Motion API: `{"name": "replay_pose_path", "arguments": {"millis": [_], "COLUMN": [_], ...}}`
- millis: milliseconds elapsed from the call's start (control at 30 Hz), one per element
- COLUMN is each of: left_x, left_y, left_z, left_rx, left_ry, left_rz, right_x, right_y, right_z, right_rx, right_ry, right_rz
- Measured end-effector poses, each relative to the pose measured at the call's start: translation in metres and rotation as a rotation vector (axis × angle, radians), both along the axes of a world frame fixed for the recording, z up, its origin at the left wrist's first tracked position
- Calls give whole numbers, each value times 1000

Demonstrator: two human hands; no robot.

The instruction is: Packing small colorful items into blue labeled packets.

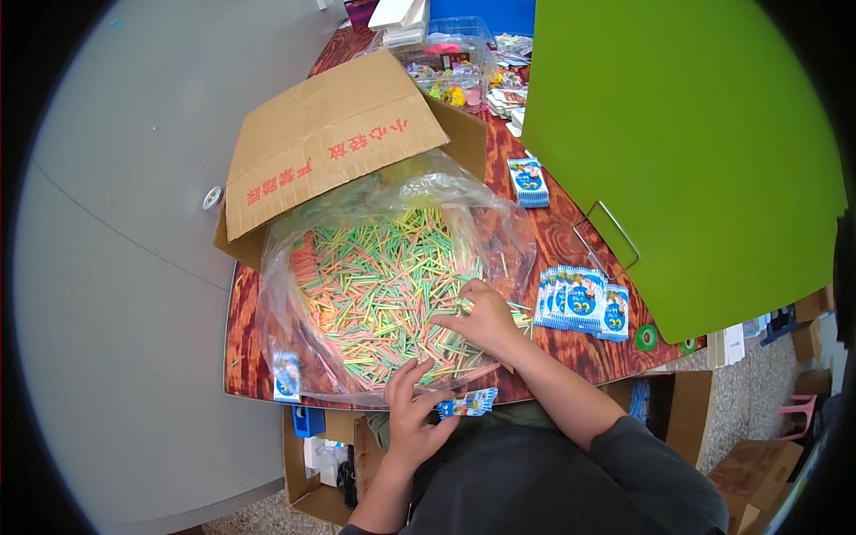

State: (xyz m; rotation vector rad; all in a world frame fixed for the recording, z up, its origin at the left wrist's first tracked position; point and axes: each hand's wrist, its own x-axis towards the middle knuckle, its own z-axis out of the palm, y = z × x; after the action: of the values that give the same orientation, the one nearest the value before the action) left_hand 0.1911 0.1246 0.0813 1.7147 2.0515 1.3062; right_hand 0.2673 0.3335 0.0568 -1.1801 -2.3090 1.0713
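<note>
A wide heap of short thin pastel sticks [383,285], pink, yellow and green, fills a clear plastic bag [504,236] spread open before me. Over the heap's right side hovers or rests my right hand [489,323], thumb and curled fingers apart, with sticks showing in the gap; whether it touches any is unclear. At the near edge my left hand [415,417] grips a small blue-and-white packet [468,404] between thumb and fingers. To the right lies a fanned row of similar packets [575,299], and a neat stack of packets [528,183] sits farther back.
A brown cardboard box [330,134] tips over the bag's far side. A green board [678,160] with a wire handle [615,234] covers the right. Green tape rolls [646,337] lie near its lower edge. Behind stands a clear plastic tub [459,71]; another packet [286,374] lies front left.
</note>
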Motion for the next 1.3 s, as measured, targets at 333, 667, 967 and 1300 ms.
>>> {"name": "replay_pose_path", "arguments": {"millis": [333,667,967,1300], "left_x": [0,1,1,4], "left_y": [5,28,21,16], "left_z": [-14,-22,-10,-12], "left_rx": [5,310,291,288], "left_ry": [-272,-1788,-1772,-1845], "left_rz": [-60,-362,-391,-462], "right_x": [4,3,9,10], "right_y": [-6,-46,-47,-49], "right_z": [-3,49,49,50], "right_rx": [-47,306,335,346], "right_ry": [475,715,727,742], "right_rz": [172,414,359,371]}}
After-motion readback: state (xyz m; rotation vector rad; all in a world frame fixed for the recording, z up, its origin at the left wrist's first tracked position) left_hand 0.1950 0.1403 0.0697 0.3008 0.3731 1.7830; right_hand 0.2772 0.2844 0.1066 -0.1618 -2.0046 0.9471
